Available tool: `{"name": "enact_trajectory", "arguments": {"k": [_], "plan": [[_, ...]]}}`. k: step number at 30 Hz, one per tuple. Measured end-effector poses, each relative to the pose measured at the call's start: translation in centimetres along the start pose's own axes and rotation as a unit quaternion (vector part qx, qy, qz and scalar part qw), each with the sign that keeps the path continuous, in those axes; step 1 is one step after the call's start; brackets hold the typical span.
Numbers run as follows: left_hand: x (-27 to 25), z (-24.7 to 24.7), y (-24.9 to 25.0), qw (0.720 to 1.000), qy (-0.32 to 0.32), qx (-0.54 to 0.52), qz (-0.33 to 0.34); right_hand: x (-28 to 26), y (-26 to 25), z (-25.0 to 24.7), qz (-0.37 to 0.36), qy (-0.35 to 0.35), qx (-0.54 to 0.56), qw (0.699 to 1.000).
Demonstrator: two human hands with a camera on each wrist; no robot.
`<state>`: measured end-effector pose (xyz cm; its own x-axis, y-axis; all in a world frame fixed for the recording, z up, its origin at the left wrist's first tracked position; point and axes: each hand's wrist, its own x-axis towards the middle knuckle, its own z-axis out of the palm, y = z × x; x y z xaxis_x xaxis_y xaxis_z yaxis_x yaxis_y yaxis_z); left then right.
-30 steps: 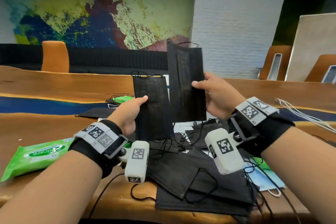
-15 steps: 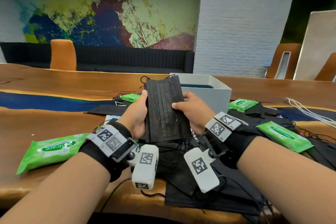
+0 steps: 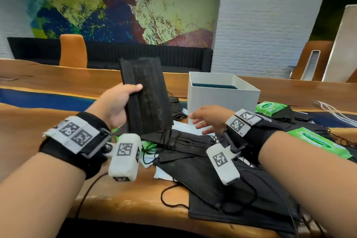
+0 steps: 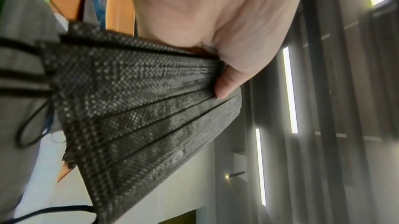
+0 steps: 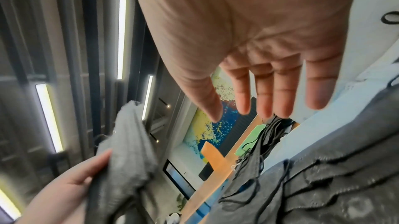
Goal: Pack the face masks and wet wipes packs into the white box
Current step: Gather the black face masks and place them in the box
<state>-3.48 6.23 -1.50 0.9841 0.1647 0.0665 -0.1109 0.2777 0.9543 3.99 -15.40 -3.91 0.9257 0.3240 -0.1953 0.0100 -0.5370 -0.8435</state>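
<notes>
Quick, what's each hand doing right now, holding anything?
Left hand: grips the black face masks, held upright.
Right hand: open, fingers straight, holding nothing.

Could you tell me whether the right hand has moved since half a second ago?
Yes: the right hand let go of the masks and dropped rightward, before the white box.

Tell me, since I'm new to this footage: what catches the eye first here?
The stack of black pleated face masks held upright by the left hand above the wooden table. Right of it stands the open white cardboard box, the open right hand hovering before it. Green wet wipes packs lie among loose black masks.
</notes>
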Motion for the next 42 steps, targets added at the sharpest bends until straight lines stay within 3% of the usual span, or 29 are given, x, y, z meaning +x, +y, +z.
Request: {"name": "enact_trajectory", "arguments": {"k": [3,7,13,18,24,28,33,35,37,39,42], "plan": [[-0.1,-1.5,1.9,0.999,0.013,-0.006,0.033,1.1,-0.5,0.3,0.002,-0.027,-0.186,0.982],[-0.1,-2.9,3.1,0.999,0.019,0.007,0.047,1.5,-1.3,1.2,-0.012,-0.051,-0.397,0.916],[-0.2,-3.5,2.8,0.998,0.045,0.0,0.041,3.1,-0.6,1.5,0.005,-0.054,-0.448,0.892],[-0.2,-3.6,2.2,0.998,0.042,-0.002,0.035,3.5,0.3,1.1,0.014,-0.045,-0.45,0.892],[-0.5,-3.0,1.6,0.999,0.036,-0.002,0.027,4.0,0.6,1.1,0.004,-0.077,-0.498,0.864],[-0.8,-2.6,1.1,0.999,0.035,-0.006,0.015,4.0,0.9,-0.1,0.008,-0.033,-0.502,0.864],[-0.6,-1.5,-0.5,0.999,0.041,-0.009,-0.028,1.5,0.9,-4.1,0.036,0.038,-0.47,0.881],[-0.4,-0.7,-1.2,0.998,0.039,-0.008,-0.055,-0.2,1.1,-6.1,0.027,0.076,-0.418,0.905],[-0.1,0.2,-2.0,0.996,0.035,-0.005,-0.076,-1.7,1.5,-7.7,-0.006,0.103,-0.258,0.96],[0.1,1.3,-2.8,0.995,0.035,-0.002,-0.092,-3.3,1.6,-8.6,-0.047,0.074,-0.044,0.995],[0.3,3.3,-4.0,0.992,0.028,-0.009,-0.12,-5.6,1.6,-9.1,-0.106,-0.013,0.149,0.983]]}}
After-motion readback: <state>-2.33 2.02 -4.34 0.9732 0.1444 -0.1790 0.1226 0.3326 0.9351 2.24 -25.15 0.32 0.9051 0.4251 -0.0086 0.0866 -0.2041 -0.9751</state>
